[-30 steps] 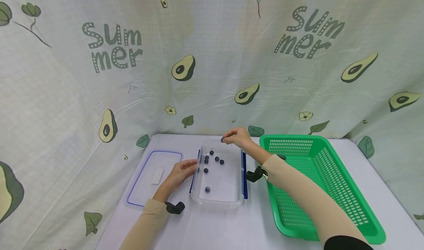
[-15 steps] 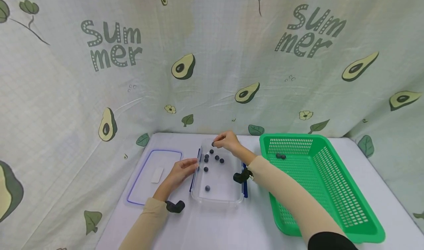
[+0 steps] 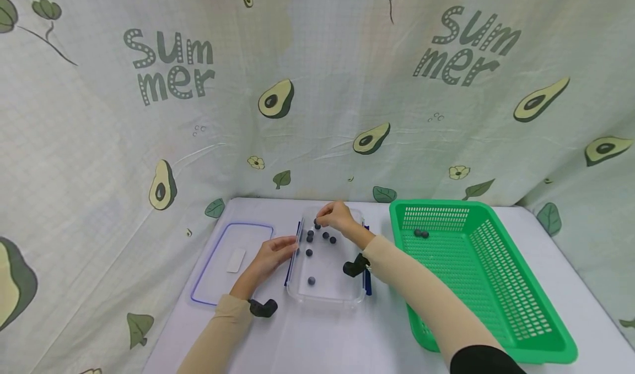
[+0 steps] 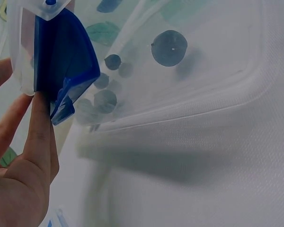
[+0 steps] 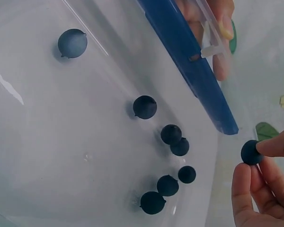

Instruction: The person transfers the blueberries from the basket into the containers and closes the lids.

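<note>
My right hand (image 3: 334, 216) is over the far end of the clear plastic box (image 3: 327, 303), pinching a blueberry (image 5: 251, 152) between thumb and fingertips. In the right wrist view that dark blue, round berry sits just outside the box wall's outline. Inside the box lie several more blueberries (image 5: 167, 185), most toward its far left, one larger berry (image 3: 311, 281) near the front. My left hand (image 3: 270, 257) holds the box's left side, its fingers at the rim beside the hanging blue latch (image 4: 68, 61).
A green perforated basket (image 3: 496, 357) stands to the right, with a pair of berries (image 3: 421, 233) at its far left. The box's blue-edged lid (image 3: 213, 286) lies flat on the left. A printed cloth (image 3: 317, 87) hangs behind the white table (image 3: 297, 346).
My right hand has moved left and then down over the box's far end, carrying the blueberry. The berries in the basket have come into view. My left hand stays put.
</note>
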The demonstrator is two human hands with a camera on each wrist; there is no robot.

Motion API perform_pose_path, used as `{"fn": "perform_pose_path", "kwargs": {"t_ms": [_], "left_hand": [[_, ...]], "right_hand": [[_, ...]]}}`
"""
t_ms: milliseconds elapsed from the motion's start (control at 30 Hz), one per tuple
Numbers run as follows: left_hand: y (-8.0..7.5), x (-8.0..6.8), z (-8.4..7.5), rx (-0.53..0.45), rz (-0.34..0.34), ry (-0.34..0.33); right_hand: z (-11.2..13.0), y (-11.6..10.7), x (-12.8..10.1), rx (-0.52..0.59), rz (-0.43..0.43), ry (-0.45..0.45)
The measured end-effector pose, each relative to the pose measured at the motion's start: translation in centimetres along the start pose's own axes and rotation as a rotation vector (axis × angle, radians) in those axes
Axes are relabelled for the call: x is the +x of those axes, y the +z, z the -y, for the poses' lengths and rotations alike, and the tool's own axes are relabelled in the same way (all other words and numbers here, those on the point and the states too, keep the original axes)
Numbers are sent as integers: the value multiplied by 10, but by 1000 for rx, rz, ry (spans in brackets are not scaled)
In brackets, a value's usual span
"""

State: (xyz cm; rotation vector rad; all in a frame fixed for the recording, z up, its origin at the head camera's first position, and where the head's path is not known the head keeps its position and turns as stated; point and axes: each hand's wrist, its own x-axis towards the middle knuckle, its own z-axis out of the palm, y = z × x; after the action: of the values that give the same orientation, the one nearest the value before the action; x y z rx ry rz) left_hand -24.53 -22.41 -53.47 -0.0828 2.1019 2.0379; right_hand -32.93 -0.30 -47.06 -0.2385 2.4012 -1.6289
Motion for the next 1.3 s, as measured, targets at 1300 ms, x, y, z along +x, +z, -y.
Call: {"fn": "perform_pose_path", "kwargs": {"t_ms": [1300], "left_hand": [[4, -4, -1, 0, -6, 18]], "right_hand": [[-4, -103, -10, 183, 52, -166]]}}
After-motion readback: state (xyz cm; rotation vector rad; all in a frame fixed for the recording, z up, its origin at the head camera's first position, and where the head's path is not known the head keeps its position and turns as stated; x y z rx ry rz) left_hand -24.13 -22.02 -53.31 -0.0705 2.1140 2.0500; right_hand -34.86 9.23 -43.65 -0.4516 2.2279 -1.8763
